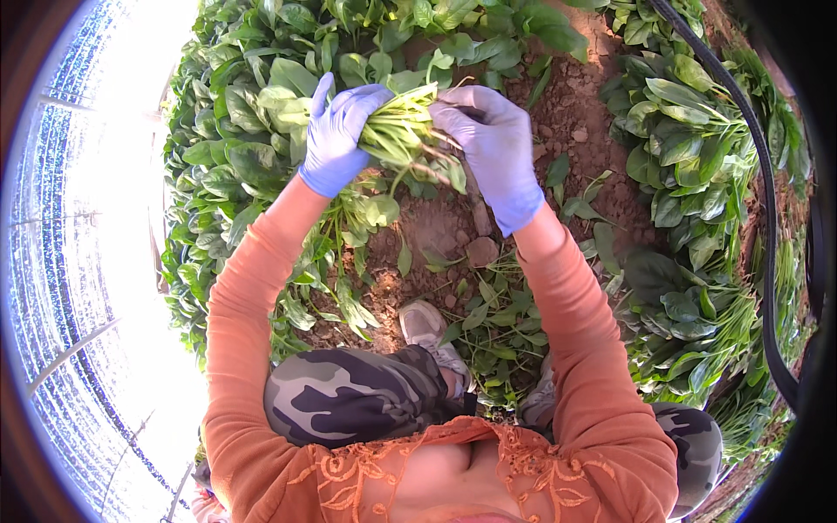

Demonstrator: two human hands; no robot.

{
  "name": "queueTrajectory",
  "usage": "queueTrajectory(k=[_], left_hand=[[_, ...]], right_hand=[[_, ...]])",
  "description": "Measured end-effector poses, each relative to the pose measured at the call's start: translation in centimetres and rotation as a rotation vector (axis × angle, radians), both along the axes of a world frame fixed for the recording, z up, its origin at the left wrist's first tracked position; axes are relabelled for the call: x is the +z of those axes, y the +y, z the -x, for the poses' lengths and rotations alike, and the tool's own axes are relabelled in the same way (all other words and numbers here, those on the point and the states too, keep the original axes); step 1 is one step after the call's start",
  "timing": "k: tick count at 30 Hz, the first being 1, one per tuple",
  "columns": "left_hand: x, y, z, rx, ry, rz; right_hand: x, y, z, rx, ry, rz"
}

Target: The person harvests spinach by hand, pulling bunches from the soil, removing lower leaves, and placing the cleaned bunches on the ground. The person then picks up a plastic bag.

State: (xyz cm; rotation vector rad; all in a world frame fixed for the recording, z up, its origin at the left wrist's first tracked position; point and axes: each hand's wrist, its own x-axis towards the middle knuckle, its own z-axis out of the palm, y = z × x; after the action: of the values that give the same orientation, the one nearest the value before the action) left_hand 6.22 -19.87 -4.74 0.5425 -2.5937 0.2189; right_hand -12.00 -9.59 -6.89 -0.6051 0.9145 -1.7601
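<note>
My left hand (340, 134), in a thin blue-violet glove, grips a bunch of leafy greens that look like spinach (402, 124), stems and reddish roots pointing right and leaves to the left. At the root end is my right hand (490, 131), gloved alike, thumb and fingers pinched together around roots or a stem. A dark, narrow tool-like thing (476, 202) reaches down from under the right palm; what it is cannot be made out, as the hand covers its upper part.
Dense growing greens (242, 163) stand ahead and left. Piles of picked greens (693, 144) lie on the right, beside a black hose (765, 157). Loose leaves (503, 314) cover soil between my shoes (428, 327). Translucent plastic sheeting (59, 261) rises at far left.
</note>
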Motion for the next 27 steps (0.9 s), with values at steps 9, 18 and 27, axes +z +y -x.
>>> queueTrajectory(k=[9,18,27], left_hand=[[3.3,1.0,2.9,0.006,0.052,0.073],[5.5,0.1,4.3,0.119,0.095,0.157],[6.6,-2.0,0.9,0.199,0.215,0.000]], right_hand=[[4.1,0.7,4.4,-0.170,0.489,0.108],[14.3,-1.4,12.5,0.553,0.799,-0.161],[18.1,3.3,12.8,1.474,0.944,-0.239]])
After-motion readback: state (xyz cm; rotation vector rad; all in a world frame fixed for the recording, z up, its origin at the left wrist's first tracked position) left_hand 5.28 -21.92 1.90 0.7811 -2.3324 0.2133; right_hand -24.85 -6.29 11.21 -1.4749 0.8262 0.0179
